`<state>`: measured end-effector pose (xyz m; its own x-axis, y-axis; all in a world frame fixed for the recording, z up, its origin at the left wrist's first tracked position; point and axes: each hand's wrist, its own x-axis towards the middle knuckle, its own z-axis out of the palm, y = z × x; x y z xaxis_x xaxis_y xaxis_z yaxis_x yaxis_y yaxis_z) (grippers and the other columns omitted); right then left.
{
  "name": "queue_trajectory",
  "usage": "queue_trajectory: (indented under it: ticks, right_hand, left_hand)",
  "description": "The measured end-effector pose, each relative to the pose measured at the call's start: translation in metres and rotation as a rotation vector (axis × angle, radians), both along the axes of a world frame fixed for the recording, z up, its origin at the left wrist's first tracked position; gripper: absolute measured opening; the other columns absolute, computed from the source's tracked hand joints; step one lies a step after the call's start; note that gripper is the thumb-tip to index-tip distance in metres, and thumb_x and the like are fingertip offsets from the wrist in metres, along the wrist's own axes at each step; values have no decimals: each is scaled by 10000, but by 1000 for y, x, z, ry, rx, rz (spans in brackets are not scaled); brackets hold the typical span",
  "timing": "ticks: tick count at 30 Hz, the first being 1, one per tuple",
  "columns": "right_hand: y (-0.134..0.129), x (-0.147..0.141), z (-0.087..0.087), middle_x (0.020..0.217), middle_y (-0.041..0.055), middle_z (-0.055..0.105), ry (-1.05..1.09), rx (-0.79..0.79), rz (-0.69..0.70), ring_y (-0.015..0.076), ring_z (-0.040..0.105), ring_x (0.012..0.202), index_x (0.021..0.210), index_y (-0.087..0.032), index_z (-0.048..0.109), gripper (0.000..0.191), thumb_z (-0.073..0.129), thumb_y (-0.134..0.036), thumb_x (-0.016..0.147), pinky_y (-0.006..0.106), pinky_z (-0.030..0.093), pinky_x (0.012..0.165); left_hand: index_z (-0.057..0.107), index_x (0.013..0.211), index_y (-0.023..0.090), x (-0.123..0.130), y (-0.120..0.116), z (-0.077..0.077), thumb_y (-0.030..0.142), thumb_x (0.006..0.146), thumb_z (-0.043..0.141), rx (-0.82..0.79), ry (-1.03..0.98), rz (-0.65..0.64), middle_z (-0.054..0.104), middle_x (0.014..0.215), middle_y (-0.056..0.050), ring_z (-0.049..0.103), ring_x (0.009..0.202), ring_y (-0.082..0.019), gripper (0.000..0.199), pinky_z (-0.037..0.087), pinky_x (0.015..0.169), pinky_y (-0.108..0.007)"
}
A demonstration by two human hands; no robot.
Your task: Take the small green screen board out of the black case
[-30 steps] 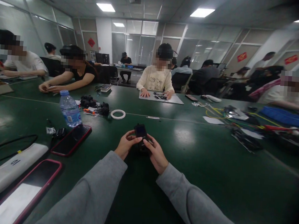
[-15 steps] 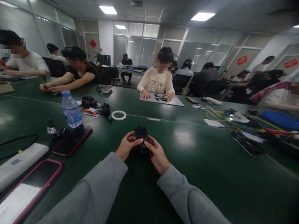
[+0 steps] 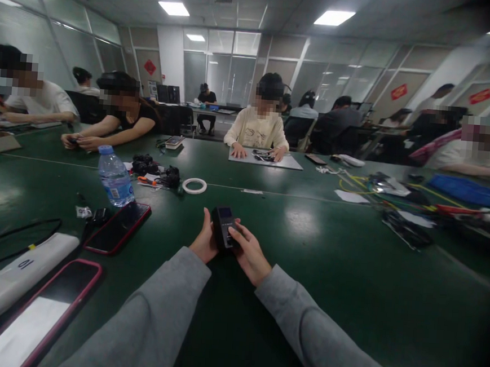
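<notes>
A small black handheld device (image 3: 225,222) with a little screen at its top and buttons below is held above the table, tilted slightly to the left. My left hand (image 3: 205,240) cradles its left side, with the thumb raised off the front and the other fingers mostly hidden behind it. My right hand (image 3: 250,252) grips the lower right side, its thumb lying over the buttons.
On the green table (image 3: 324,303), a water bottle (image 3: 117,180), a dark phone (image 3: 118,228), a pink-edged phone (image 3: 43,314) and a white device marked 01 (image 3: 21,273) stand left. A white ring (image 3: 194,186) lies ahead. Cables and a blue tray (image 3: 467,191) are right; people sit around.
My left thumb has lifted off the device's front. The device has turned and shifted slightly left, showing more of its face. My right thumb stays on the buttons.
</notes>
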<state>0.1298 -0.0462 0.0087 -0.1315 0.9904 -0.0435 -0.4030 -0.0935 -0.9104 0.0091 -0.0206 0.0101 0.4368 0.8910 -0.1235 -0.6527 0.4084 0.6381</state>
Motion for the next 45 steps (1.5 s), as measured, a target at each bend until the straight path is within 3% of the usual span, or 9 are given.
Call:
queue_trajectory:
  ticks: [3,7,12,18,23,32,39,42,45]
  right_hand:
    - [-1,-6,-7,1088,71,564,-155,113,-62,186,545,1006,1166,-175,514,537,665,-468,743,328,453,892]
    - [-1,-10,-8,1117,73,516,-532,346,-202,191,493,1056,1140,-187,535,426,563,-476,828,376,385,981]
    - [-6,-11,-7,1139,99,448,-817,559,-378,206,454,1077,1225,-191,486,451,528,-452,860,395,394,968]
    - [-16,-14,-1,1265,107,385,-974,743,-311,242,378,1191,1394,-202,280,674,595,-378,824,426,363,1015]
    - [-17,-15,-3,1266,96,401,-994,763,-323,218,388,1192,1382,-206,307,502,437,-273,901,412,369,1014]
    - [-21,-5,15,1311,66,385,-813,791,-413,188,366,1226,1389,-227,316,458,375,-318,944,390,311,1068]
    - [7,14,0,1348,14,379,-605,565,-281,161,334,1263,1334,-257,411,396,323,-383,969,382,238,1109]
    - [12,18,-4,1309,23,418,-595,543,-247,159,371,1232,1303,-254,452,394,315,-411,968,377,258,1097]
    - [11,18,-5,1282,56,419,-687,578,-255,175,398,1199,1340,-243,408,485,452,-464,910,373,291,1076]
  left_hand:
    - [609,1072,159,1,2,-3,756,703,382,-18,-20,12,643,1050,-122,587,1009,-251,737,451,874,-377]
    - [594,1081,208,0,7,-7,742,706,405,-45,-24,88,631,1080,-86,598,975,-232,679,455,871,-387]
    - [614,1048,196,-2,6,-8,763,677,411,-69,-7,77,652,978,-97,600,946,-248,708,457,865,-395]
    - [620,1044,134,-1,4,-8,756,675,428,-47,43,64,659,920,-119,609,927,-240,748,459,856,-352]
    - [605,1075,145,-1,4,-8,750,685,426,-67,11,129,656,970,-118,605,953,-234,742,458,863,-338]
    - [597,1077,194,-6,6,-7,759,697,390,-74,25,129,661,973,-88,609,951,-229,711,476,824,-365]
    - [578,1117,213,-2,4,-1,740,704,411,-74,-34,119,655,990,-73,615,926,-219,690,479,799,-359]
    - [593,1084,203,-3,4,0,727,714,416,-89,-25,118,658,975,-72,617,905,-212,666,481,776,-342]
    - [583,1112,228,-4,4,-1,720,714,428,-103,-22,126,653,993,-58,617,890,-202,652,483,750,-324]
